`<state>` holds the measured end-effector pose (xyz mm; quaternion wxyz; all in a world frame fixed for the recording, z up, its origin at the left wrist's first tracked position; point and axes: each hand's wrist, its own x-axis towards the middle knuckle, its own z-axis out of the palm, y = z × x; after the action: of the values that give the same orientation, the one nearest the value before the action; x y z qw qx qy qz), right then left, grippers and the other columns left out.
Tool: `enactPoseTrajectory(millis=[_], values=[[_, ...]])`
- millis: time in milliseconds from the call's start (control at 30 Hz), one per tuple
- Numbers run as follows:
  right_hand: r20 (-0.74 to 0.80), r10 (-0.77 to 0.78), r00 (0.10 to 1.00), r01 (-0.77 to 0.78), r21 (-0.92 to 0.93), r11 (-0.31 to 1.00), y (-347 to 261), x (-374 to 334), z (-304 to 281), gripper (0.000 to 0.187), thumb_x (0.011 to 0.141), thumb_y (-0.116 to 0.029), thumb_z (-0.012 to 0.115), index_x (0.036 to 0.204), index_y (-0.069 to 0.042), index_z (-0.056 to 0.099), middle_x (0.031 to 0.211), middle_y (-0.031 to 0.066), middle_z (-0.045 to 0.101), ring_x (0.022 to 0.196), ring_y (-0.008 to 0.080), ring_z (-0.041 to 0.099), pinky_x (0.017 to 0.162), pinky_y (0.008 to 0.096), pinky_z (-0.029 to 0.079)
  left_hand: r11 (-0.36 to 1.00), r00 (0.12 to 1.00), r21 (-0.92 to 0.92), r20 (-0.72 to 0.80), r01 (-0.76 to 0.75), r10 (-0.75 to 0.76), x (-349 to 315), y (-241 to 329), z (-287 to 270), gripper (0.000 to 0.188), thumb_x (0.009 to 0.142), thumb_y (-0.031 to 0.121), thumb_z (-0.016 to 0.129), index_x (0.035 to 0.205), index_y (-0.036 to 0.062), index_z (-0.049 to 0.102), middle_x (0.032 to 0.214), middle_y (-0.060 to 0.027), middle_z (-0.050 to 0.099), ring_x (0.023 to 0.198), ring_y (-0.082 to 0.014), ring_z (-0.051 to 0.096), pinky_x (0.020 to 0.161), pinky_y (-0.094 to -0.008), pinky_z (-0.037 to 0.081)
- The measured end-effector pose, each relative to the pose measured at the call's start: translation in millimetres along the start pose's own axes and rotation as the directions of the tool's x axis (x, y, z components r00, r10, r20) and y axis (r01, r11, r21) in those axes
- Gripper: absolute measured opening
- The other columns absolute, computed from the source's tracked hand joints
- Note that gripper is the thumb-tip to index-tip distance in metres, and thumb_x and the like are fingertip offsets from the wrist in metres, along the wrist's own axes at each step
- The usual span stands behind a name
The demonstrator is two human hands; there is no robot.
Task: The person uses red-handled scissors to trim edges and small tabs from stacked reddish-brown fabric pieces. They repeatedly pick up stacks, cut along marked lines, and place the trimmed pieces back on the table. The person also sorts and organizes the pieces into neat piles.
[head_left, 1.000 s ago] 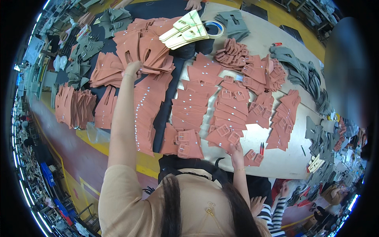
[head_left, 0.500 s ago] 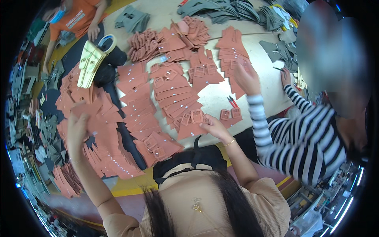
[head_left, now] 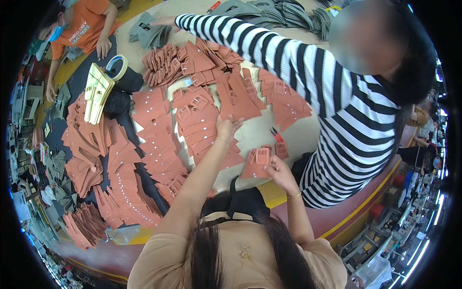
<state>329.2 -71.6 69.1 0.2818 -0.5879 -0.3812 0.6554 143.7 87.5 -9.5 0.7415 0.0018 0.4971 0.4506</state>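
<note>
Reddish-brown cut fabric pieces (head_left: 163, 144) lie in overlapping rows, some carrying square fabric-covered buckles (head_left: 198, 101). My left hand (head_left: 228, 128) reaches forward to the lower edge of a fabric piece (head_left: 236, 102) in the middle. Its fingers are stretched out, and nothing shows gripped in them. Near the table's front edge my right hand (head_left: 283, 172) pinches the right side of a piece with a square buckle (head_left: 263, 155). Another small buckled piece (head_left: 281, 149) lies just beyond it, by two red pens (head_left: 276, 135).
A co-worker in a striped top (head_left: 356, 125) stands close on my right, one arm across the table's far side. Another person in an orange shirt (head_left: 89, 24) is at the far left. Yellow templates (head_left: 98, 91), a tape roll (head_left: 115, 66) and grey-green fabric stacks (head_left: 269, 13) also lie there.
My left hand has swung from the left rows to the middle. My right hand has shifted rightward with the buckled piece. The co-worker has leaned across, arm stretched to the far left.
</note>
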Motion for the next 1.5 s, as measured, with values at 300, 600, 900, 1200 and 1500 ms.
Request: enactPoseTrajectory(millis=[300, 600, 900, 1200, 1500], values=[[-0.203, -0.211, 0.956, 0.019, -0.675, 0.738, -86, 18, 9, 0.016, 0.084, -0.011, 0.059, 0.096, -0.001, 0.054, 0.072, 0.0186, 0.061, 0.067, 0.0261, 0.064, 0.060, 0.0378, 0.045, 0.997, 0.996, -0.016, -0.061, -0.069, 0.068, 16, -32, -7, 0.043, 0.096, 0.000, 0.034, 0.137, 0.0085, 0.023, 0.118, -0.0214, 0.048, 0.082, -0.0312, 0.066, 0.068, -0.0375, 0.056], [-0.357, -0.198, 0.913, 0.243, 0.083, 0.967, -30, 140, 0, 0.021, 0.090, -0.007, 0.053, 0.110, -0.003, 0.054, 0.101, 0.0048, 0.060, 0.083, 0.0101, 0.055, 0.062, 0.0285, 0.047, 0.956, 0.950, -0.041, 0.135, 0.289, -0.282, -8, 11, -4, 0.083, 0.088, 0.064, 0.039, 0.145, 0.0080, 0.017, 0.145, -0.0210, 0.029, 0.136, -0.0362, 0.024, 0.112, -0.0488, 0.018], [-0.335, -0.103, 0.937, 0.077, -0.091, 0.993, 25, 197, -28, 0.029, 0.085, -0.012, 0.059, 0.113, -0.002, 0.056, 0.091, 0.0127, 0.066, 0.078, 0.0217, 0.063, 0.067, 0.0339, 0.050, 0.926, 0.930, -0.136, 0.157, 0.353, -0.332, -89, 45, 12, 0.085, 0.088, 0.048, 0.053, 0.143, 0.0039, 0.006, 0.148, -0.0256, 0.008, 0.138, -0.0382, 0.014, 0.113, -0.0459, 0.016], [-0.519, -0.379, 0.766, 0.081, -0.506, 0.859, -1, 144, 1, 0.029, 0.082, -0.014, 0.063, 0.108, -0.003, 0.057, 0.098, 0.0148, 0.057, 0.078, 0.0284, 0.058, 0.074, 0.0371, 0.049, 0.990, 0.998, -0.128, 0.019, -0.053, 0.056, -169, 122, -103, 0.037, 0.093, 0.028, 0.052, 0.121, 0.0044, 0.044, 0.128, -0.0222, 0.045, 0.119, -0.0348, 0.047, 0.101, -0.0446, 0.039], [-0.544, -0.283, 0.790, -0.206, -0.669, 0.714, 69, 47, -58, 0.016, 0.086, -0.009, 0.057, 0.097, 0.001, 0.062, 0.091, 0.0166, 0.065, 0.084, 0.0273, 0.063, 0.077, 0.0362, 0.049, 0.991, 0.968, -0.095, -0.241, -0.097, 0.071, -226, 109, -199, 0.041, 0.093, 0.026, 0.051, 0.127, 0.0059, 0.040, 0.129, -0.0166, 0.045, 0.119, -0.0291, 0.046, 0.101, -0.0426, 0.039]])
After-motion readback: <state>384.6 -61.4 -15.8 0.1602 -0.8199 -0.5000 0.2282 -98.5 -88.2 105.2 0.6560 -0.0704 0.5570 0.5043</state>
